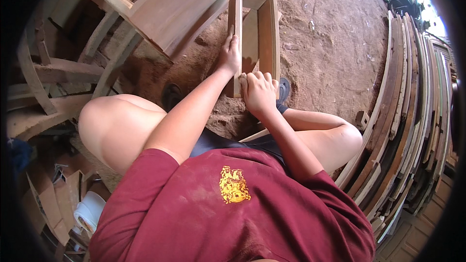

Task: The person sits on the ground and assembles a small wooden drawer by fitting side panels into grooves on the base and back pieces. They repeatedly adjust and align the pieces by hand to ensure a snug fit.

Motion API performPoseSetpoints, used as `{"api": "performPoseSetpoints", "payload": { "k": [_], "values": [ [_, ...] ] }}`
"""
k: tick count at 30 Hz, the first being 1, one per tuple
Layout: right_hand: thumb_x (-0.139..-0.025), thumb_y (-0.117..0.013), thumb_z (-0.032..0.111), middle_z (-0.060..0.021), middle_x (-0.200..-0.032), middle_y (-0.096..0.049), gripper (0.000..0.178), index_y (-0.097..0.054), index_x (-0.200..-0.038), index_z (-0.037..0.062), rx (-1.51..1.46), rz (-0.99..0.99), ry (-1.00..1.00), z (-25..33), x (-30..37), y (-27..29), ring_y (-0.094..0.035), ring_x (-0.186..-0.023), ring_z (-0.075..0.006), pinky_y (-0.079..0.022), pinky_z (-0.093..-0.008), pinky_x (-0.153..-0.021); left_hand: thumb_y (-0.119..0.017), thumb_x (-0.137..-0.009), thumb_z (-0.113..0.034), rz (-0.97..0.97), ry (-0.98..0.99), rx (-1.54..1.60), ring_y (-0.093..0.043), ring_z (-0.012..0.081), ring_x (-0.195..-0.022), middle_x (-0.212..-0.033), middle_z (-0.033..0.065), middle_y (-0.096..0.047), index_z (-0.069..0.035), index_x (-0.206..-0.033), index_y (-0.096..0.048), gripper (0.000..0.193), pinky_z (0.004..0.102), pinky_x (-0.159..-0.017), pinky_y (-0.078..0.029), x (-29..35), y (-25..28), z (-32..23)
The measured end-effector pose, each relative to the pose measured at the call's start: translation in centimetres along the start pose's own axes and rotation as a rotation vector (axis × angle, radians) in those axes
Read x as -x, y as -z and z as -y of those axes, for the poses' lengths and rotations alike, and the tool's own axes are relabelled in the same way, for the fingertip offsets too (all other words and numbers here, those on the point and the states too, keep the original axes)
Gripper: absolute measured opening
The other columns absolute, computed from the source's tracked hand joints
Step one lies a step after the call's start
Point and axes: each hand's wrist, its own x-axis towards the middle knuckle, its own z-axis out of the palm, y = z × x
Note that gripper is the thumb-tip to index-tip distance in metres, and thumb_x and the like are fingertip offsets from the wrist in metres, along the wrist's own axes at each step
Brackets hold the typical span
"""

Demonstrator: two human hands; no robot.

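Observation:
A narrow, open wooden drawer [269,34] of bare wood stands before me, its length running away from me. My left hand [230,57] is closed on its left side wall, with the fingers along the outer face and top edge. At the near end, my right hand [259,91] presses down on the rim with curled fingers. A small greyish bit shows by its thumb, but I cannot make out what lies under the fingers. The drawer's inside is partly in shadow.
A larger wooden cabinet body [179,14] lies at the upper left, beside wooden frame legs [116,58]. Long boards [395,102] are stacked along the right. Sawdust-covered ground [325,43] stretches ahead. A white roll-like object [90,211] and wood offcuts [53,204] sit at the lower left.

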Motion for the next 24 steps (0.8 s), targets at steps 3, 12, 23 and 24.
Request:
{"api": "performPoseSetpoints", "payload": {
  "k": [3,12,23,24],
  "values": [
    [-0.097,-0.055,0.032,-0.0144,-0.097,-0.061,0.027,-0.064,-0.089,0.0085,-0.030,-0.017,-0.050,0.0,-0.1,-0.6,-0.054,-0.099,-0.0356,-0.038,-0.0479,-0.085,-0.037,-0.107,-0.036,0.095,0.036,-0.139,-0.060,0.0346,-0.120,-0.130,0.0248,-0.062,-0.006,-0.142,-0.051,0.048,0.0375,-0.101,-0.046,-0.1,0.7,-1.0],
    [-0.093,-0.058,0.029,-0.0162,-0.105,-0.058,0.025,-0.066,-0.088,0.0057,-0.092,-0.063,-0.064,-0.1,-1.4,-1.6,-0.050,-0.109,-0.0367,-0.033,-0.0520,-0.100,-0.038,-0.107,-0.035,-0.012,-0.084,-0.172,-0.059,0.0318,-0.119,-0.127,0.0220,-0.062,0.000,-0.138,-0.050,0.048,0.0379,-0.101,-0.045,-0.1,0.5,0.5],
    [-0.093,-0.059,0.016,-0.0214,-0.074,-0.065,0.017,-0.062,-0.106,0.0042,-0.329,0.117,-0.107,-5.9,1.2,7.5,-0.065,-0.077,-0.0446,-0.050,-0.0493,-0.067,-0.059,-0.093,-0.034,0.114,-0.039,-0.369,-0.060,0.0368,-0.121,-0.131,0.0273,-0.061,-0.003,-0.155,-0.027,0.077,0.0380,-0.103,-0.047,0.4,0.5,-2.5],
    [-0.093,-0.060,0.015,-0.0217,-0.081,-0.067,0.018,-0.062,-0.107,0.0041,-0.218,0.191,-0.127,-6.6,1.2,8.1,-0.066,-0.084,-0.0432,-0.051,-0.0500,-0.073,-0.062,-0.089,-0.032,0.148,-0.002,-0.397,-0.062,0.0364,-0.118,-0.129,0.0271,-0.062,-0.004,-0.156,-0.026,0.081,0.0378,-0.102,-0.048,0.6,0.5,-3.2]
  ]
}}
